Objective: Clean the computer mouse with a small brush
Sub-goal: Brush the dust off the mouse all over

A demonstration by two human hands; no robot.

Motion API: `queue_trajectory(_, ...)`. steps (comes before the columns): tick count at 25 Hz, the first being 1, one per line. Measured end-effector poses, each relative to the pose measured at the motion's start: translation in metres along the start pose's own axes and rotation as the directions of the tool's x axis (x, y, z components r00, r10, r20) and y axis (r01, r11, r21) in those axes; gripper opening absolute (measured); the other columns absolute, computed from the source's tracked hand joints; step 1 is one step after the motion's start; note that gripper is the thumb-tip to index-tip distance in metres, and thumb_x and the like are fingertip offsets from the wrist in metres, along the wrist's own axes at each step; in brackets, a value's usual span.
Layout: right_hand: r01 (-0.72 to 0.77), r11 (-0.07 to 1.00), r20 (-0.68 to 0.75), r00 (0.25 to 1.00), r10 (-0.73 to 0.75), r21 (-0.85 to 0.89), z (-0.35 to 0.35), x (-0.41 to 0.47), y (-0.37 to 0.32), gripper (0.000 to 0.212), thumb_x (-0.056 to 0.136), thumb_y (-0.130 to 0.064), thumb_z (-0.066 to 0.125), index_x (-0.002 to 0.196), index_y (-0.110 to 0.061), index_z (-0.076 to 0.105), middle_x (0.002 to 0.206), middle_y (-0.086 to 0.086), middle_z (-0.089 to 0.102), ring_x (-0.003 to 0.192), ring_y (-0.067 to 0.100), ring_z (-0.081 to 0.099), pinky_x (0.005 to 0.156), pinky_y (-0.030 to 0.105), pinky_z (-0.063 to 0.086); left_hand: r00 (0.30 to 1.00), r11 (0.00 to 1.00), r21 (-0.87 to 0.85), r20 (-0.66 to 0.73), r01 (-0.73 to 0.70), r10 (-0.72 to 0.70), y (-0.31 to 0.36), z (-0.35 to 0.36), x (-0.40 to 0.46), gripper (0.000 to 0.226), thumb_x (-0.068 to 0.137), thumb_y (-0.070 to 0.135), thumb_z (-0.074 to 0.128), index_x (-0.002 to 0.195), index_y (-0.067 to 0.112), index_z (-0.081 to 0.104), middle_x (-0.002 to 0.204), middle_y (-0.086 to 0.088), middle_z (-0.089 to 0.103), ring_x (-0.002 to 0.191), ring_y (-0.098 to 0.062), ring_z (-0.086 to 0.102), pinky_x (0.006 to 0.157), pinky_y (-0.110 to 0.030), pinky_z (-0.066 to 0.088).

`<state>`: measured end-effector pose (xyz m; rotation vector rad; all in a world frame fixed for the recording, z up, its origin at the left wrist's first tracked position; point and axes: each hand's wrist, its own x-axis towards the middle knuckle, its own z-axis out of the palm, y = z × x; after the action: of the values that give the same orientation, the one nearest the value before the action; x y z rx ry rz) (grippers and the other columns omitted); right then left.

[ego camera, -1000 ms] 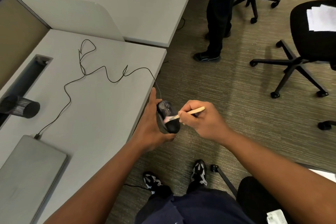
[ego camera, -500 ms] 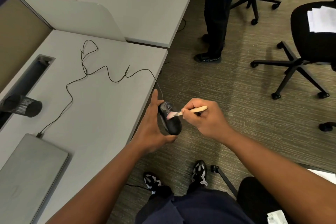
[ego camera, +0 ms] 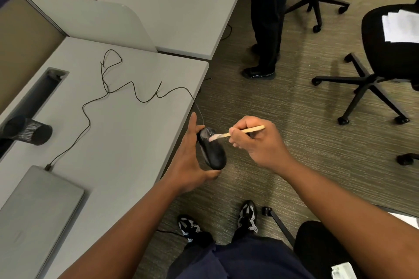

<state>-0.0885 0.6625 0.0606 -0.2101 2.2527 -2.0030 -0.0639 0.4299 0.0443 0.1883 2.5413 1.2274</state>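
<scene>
A black computer mouse point(ego camera: 214, 153) is held just off the desk's right edge, above the carpet. My left hand point(ego camera: 189, 161) grips it from the left and below, thumb up along its far side. My right hand point(ego camera: 256, 142) pinches a small brush with a pale wooden handle point(ego camera: 251, 129). The brush's light bristles touch the front part of the mouse, near the buttons. The mouse's thin black cable point(ego camera: 136, 95) trails in loops across the grey desk point(ego camera: 127, 142) to a closed laptop.
A closed grey laptop point(ego camera: 34, 215) lies at the desk's near left, a black mesh cup point(ego camera: 29, 131) on its side further left. A person's dark legs point(ego camera: 267, 29) stand beyond the desk. Black office chairs point(ego camera: 385, 56) with papers stand at right.
The brush tip has travelled from the middle of the mouse toward its front end. My left hand keeps the same hold on the mouse.
</scene>
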Motion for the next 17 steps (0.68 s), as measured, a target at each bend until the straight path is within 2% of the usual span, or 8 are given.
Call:
queue_trajectory(3, -0.017, 0.998, 0.098, 0.995, 0.011, 0.057, 0.009, 0.001, -0.004, 0.018, 0.090, -0.035, 0.072, 0.084, -0.018, 0.076, 0.079, 0.009, 0.075, 0.076, 0.041, 0.070, 0.069, 0.061, 0.057, 1.000, 1.000, -0.005, 0.003, -0.009, 0.009, 0.003, 0.000, 0.004, 0.158, 0.055, 0.040, 0.097, 0.159, 0.062, -0.021, 0.162, 0.015, 0.036, 0.150, -0.007, 0.042, 0.122, -0.036, 0.041)
queue_trajectory(5, -0.025, 1.000, 0.063, 0.998, 0.024, 0.002, 0.009, 0.003, -0.002, 0.019, 0.089, -0.036, 0.071, 0.081, -0.019, 0.075, 0.076, 0.009, 0.074, 0.074, 0.042, 0.069, 0.066, 0.061, 0.056, 1.000, 1.000, -0.002, 0.009, -0.003, 0.003, 0.004, 0.000, 0.005, 0.158, 0.055, 0.043, 0.096, 0.158, 0.062, -0.022, 0.163, 0.015, 0.036, 0.150, -0.006, 0.041, 0.120, -0.028, 0.037)
queue_trajectory(9, -0.051, 0.989, -0.069, 0.997, 0.042, -0.139, -0.004, 0.008, 0.005, 0.019, 0.091, -0.033, 0.069, 0.076, -0.022, 0.073, 0.070, 0.008, 0.073, 0.068, 0.037, 0.070, 0.062, 0.056, 0.057, 1.000, 1.000, 0.001, 0.017, -0.005, 0.005, 0.003, -0.001, 0.004, 0.157, 0.053, 0.052, 0.093, 0.157, 0.061, -0.024, 0.164, 0.016, 0.035, 0.150, -0.006, 0.040, 0.114, -0.018, 0.032)
queue_trajectory(11, -0.041, 0.998, -0.050, 0.998, 0.038, -0.052, -0.005, 0.009, 0.004, 0.020, 0.090, -0.037, 0.070, 0.079, -0.020, 0.074, 0.072, 0.007, 0.076, 0.067, 0.033, 0.072, 0.060, 0.050, 0.061, 1.000, 1.000, 0.003, 0.022, -0.002, 0.001, 0.002, -0.002, 0.005, 0.158, 0.055, 0.048, 0.095, 0.158, 0.060, -0.025, 0.161, 0.019, 0.035, 0.147, 0.001, 0.040, 0.112, -0.011, 0.032)
queue_trajectory(13, -0.047, 0.998, 0.038, 0.998, 0.045, 0.049, 0.002, 0.008, 0.001, 0.021, 0.089, -0.039, 0.071, 0.083, -0.019, 0.074, 0.075, 0.008, 0.077, 0.067, 0.026, 0.073, 0.060, 0.038, 0.061, 1.000, 1.000, 0.007, 0.025, -0.012, 0.012, 0.001, -0.002, 0.007, 0.159, 0.055, 0.047, 0.095, 0.157, 0.060, -0.026, 0.155, 0.024, 0.037, 0.139, 0.014, 0.040, 0.104, 0.002, 0.031)
queue_trajectory(14, -0.056, 0.998, 0.047, 0.997, 0.054, 0.040, 0.005, 0.008, 0.001, 0.022, 0.089, -0.040, 0.070, 0.084, -0.019, 0.074, 0.075, 0.008, 0.077, 0.067, 0.025, 0.073, 0.061, 0.037, 0.061, 1.000, 1.000, 0.014, 0.026, -0.017, 0.017, 0.001, -0.002, 0.008, 0.159, 0.056, 0.047, 0.095, 0.157, 0.060, -0.026, 0.153, 0.026, 0.038, 0.138, 0.016, 0.040, 0.101, 0.005, 0.030)
queue_trajectory(16, -0.074, 0.996, -0.018, 0.997, 0.073, -0.053, 0.004, 0.008, 0.002, 0.023, 0.089, -0.041, 0.069, 0.081, -0.020, 0.074, 0.073, 0.007, 0.076, 0.068, 0.030, 0.074, 0.064, 0.050, 0.063, 1.000, 1.000, 0.021, 0.027, -0.016, 0.015, 0.000, -0.002, 0.008, 0.160, 0.057, 0.043, 0.098, 0.157, 0.060, -0.027, 0.157, 0.021, 0.038, 0.141, 0.009, 0.041, 0.106, 0.002, 0.029)
queue_trajectory(17, -0.074, 0.992, -0.060, 0.996, 0.068, -0.101, 0.001, 0.009, 0.003, 0.022, 0.090, -0.039, 0.068, 0.079, -0.020, 0.074, 0.072, 0.007, 0.076, 0.069, 0.033, 0.073, 0.065, 0.056, 0.061, 0.999, 1.000, 0.023, 0.026, -0.021, 0.020, -0.001, -0.002, 0.007, 0.162, 0.058, 0.040, 0.100, 0.157, 0.060, -0.027, 0.160, 0.018, 0.037, 0.145, 0.002, 0.041, 0.111, -0.006, 0.030)
